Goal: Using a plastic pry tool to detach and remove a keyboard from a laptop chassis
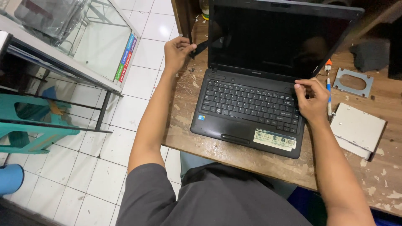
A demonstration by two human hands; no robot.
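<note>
While the white tiled floor (138, 83) is lying open at the far left, the glass cabinet (83, 46) and the turquoise stool (37, 125) are standing there, well apart from the worn wooden table (251, 159), whose left edge is running close beside the person's left forearm. The left hand (178, 52) is reaching past this edge and is pinching a thin black strip (201, 47) at the left side of the screen, with fingers closed on it. The black laptop (251, 104) is sitting open in the middle of the table, near the front edge; its screen is dark, its lid is tilting back, and a pale sticker is showing on the palm rest. The right hand (312, 98) is resting at the right hinge corner, fingers curled against the lower frame; whether it is gripping is not clear. Just beside it a blue pen (328, 94) is lying, then a white flat drive (358, 129) and a grey metal bracket (354, 81), leaving little free room at the right.
</note>
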